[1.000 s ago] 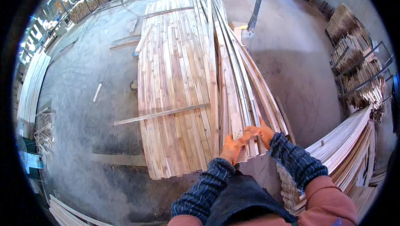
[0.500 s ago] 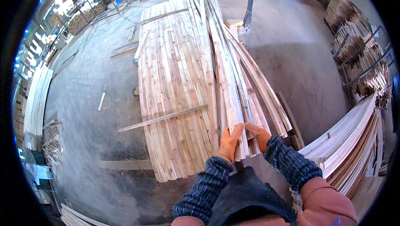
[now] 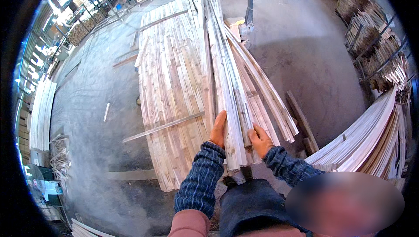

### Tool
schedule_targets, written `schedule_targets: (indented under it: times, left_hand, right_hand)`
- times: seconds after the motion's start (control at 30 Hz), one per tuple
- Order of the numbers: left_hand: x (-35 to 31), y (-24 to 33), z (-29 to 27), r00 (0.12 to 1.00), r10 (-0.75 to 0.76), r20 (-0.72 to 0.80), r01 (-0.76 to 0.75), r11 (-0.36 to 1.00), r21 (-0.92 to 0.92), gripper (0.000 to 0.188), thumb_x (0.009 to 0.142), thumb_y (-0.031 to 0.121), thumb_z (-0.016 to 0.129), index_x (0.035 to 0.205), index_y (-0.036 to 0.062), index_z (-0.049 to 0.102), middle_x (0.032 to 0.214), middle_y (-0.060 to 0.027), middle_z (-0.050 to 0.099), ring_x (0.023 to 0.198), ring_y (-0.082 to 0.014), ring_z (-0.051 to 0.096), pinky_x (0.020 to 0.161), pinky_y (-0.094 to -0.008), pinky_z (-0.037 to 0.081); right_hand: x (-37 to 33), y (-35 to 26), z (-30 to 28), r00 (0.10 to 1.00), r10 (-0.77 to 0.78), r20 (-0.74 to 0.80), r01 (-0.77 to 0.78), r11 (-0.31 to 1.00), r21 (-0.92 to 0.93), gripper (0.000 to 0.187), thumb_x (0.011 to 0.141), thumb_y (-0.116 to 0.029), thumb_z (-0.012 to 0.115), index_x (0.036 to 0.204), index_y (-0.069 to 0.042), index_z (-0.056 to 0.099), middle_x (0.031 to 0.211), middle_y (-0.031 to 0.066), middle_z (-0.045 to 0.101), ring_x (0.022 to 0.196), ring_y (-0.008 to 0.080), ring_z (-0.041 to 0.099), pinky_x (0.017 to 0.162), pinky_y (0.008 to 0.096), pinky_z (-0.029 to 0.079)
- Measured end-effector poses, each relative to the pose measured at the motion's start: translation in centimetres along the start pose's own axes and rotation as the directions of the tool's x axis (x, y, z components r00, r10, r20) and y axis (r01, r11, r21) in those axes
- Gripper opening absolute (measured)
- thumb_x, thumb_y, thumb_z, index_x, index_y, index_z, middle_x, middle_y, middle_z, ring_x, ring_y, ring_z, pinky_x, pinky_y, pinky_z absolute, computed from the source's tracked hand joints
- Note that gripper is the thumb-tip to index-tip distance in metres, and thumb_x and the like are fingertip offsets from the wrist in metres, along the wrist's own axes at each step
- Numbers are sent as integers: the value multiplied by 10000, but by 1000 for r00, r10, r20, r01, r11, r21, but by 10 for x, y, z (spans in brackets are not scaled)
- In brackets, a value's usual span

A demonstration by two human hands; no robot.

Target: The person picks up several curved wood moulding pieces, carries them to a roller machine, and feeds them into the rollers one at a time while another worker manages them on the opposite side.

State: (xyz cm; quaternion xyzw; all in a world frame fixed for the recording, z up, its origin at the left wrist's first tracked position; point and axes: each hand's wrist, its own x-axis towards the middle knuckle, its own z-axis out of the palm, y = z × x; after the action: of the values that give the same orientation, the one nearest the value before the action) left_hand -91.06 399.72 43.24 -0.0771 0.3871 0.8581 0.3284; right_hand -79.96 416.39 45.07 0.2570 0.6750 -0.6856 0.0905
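Observation:
Both my hands wear orange gloves and are at the near ends of a bundle of long, pale wooden strips (image 3: 233,136). My left hand (image 3: 218,128) grips the bundle's left side, its fingers partly hidden by the wood. On the right side, my right hand (image 3: 260,141) curls its fingers around the strips' edge. Left of the bundle lies a broad layer of boards (image 3: 174,93) set side by side, with a thin crosswise stick (image 3: 163,126) on top. More loose strips (image 3: 266,84) fan out to the right of my hands.
A stack of long strips (image 3: 358,136) stands at the right, with racked wood (image 3: 371,40) behind it. A dark post (image 3: 249,1) rises beyond the boards. A short plank (image 3: 302,121) lies on the floor at right; pale boards (image 3: 41,110) are stacked far left.
Both hands have moved from the strips' end tops to the bundle's two sides. My left hand has shifted farther up along the wood. The view has shifted slightly.

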Motion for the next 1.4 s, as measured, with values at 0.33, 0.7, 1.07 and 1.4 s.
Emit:
schedule_targets:
  times: [0.33,0.7,1.07,1.4]
  left_hand:
    - [-8,23,13,1000,10,21,-11,1000,19,530,1011,495,623,1343,81,624,1146,-61,718,939,-180,699,836,-340,602]
    - [-72,58,48,993,-120,1,119,985,129,685,1008,586,570,1445,60,537,1195,-111,714,989,-196,715,853,-345,629]
    - [-383,29,85,947,-316,-55,301,935,-191,753,1002,562,575,1498,13,435,1248,-268,638,1166,-371,654,969,-499,576]
    - [-705,-70,72,606,-543,-581,542,817,-199,835,920,403,737,1568,17,378,1468,-193,570,1371,-293,519,1128,-407,413]
  right_hand:
    - [-18,-22,-25,912,-405,69,411,904,-116,608,1011,-271,636,1519,0,440,1477,217,530,1351,333,539,1138,408,439]
    - [-9,-59,-18,740,-635,222,662,631,-404,835,957,-534,632,1535,15,384,1553,291,400,1463,448,369,1239,489,278]
    - [11,-30,45,778,-585,231,607,794,-37,834,895,-445,760,1542,-45,418,1588,254,383,1477,390,375,1232,462,303]
    - [-23,-26,127,669,-472,574,-344,487,802,1032,802,-836,626,1296,67,560,1075,149,687,972,305,696,823,392,609]
